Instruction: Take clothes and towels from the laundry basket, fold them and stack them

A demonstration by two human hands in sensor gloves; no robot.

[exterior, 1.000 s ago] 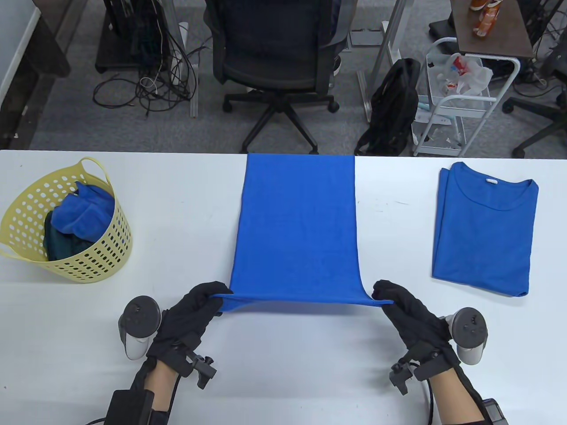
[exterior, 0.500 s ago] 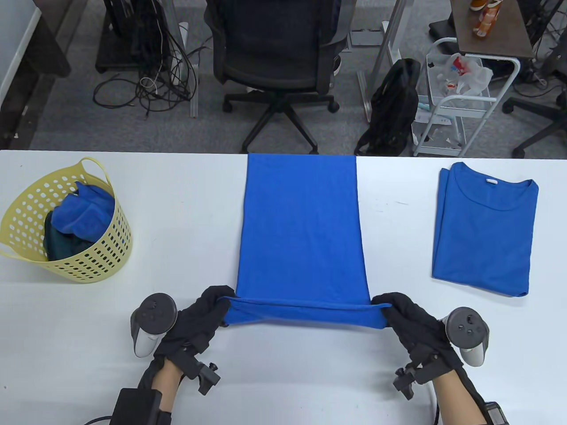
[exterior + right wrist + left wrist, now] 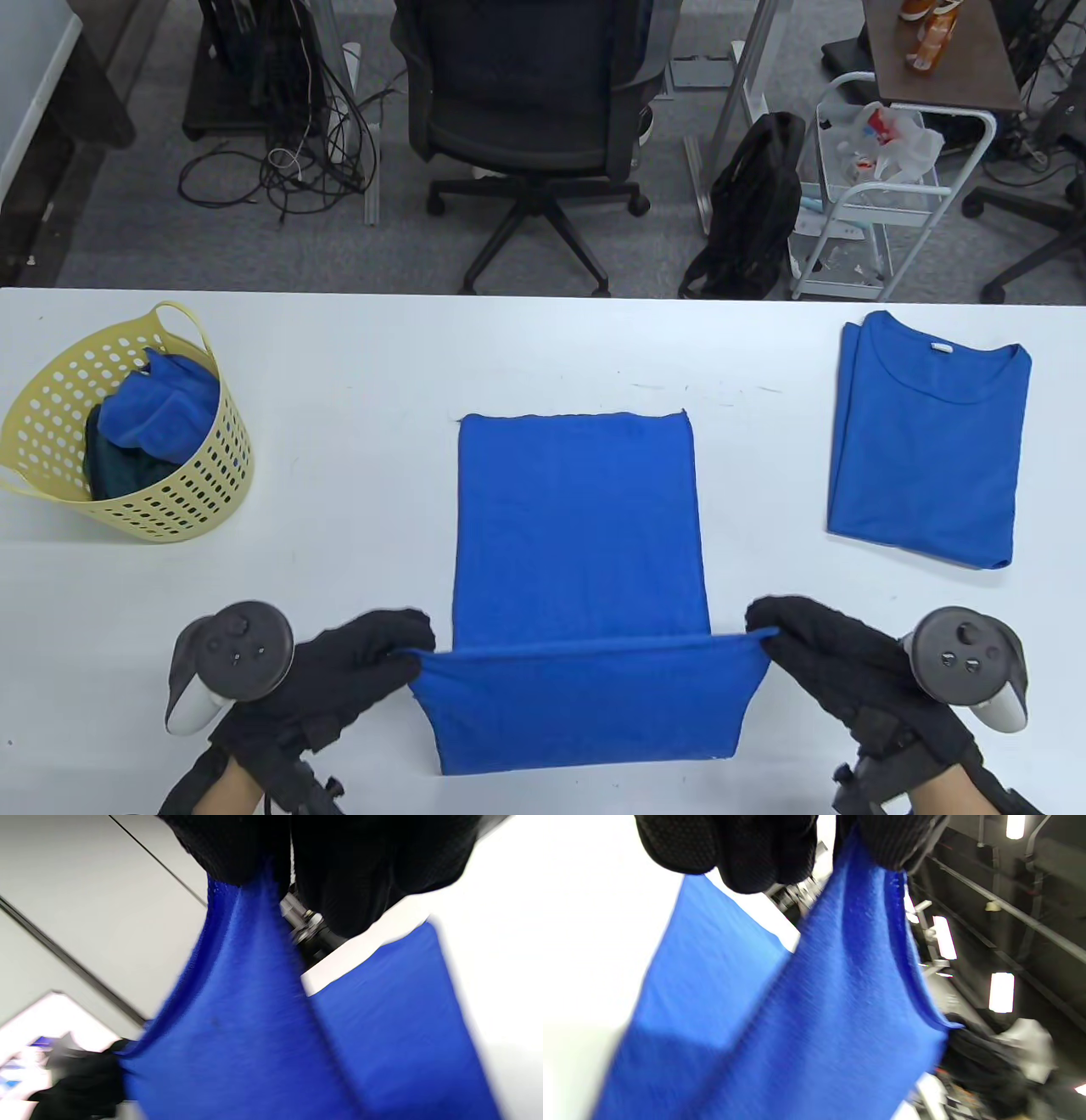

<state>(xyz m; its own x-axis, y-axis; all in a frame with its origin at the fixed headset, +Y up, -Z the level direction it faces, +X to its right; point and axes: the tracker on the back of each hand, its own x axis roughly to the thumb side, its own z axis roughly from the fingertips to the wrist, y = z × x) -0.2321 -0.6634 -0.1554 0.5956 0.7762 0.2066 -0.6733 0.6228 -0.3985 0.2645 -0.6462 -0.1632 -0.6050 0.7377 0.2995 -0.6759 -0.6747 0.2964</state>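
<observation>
A blue garment [image 3: 577, 526], folded into a long strip, lies on the white table [image 3: 356, 382] in the middle. My left hand [image 3: 373, 658] pinches its near left corner and my right hand [image 3: 793, 637] pinches its near right corner. They hold the near edge lifted and stretched tight, so the cloth hangs toward me in a flap [image 3: 585, 709]. The left wrist view shows the fingers [image 3: 763, 853] pinching the blue cloth [image 3: 814, 1014]. The right wrist view shows the same grip [image 3: 263, 861] on the cloth [image 3: 263, 1035].
A yellow laundry basket [image 3: 59, 424] at the left holds blue and dark green cloth [image 3: 157, 407]. A folded blue T-shirt [image 3: 929, 441] lies at the right. An office chair [image 3: 526, 110] stands beyond the table's far edge.
Both hands moved toward me and rose, pulling the garment along. Its far end slid from the table's far edge onto the table. The near edge now hangs as a flap.
</observation>
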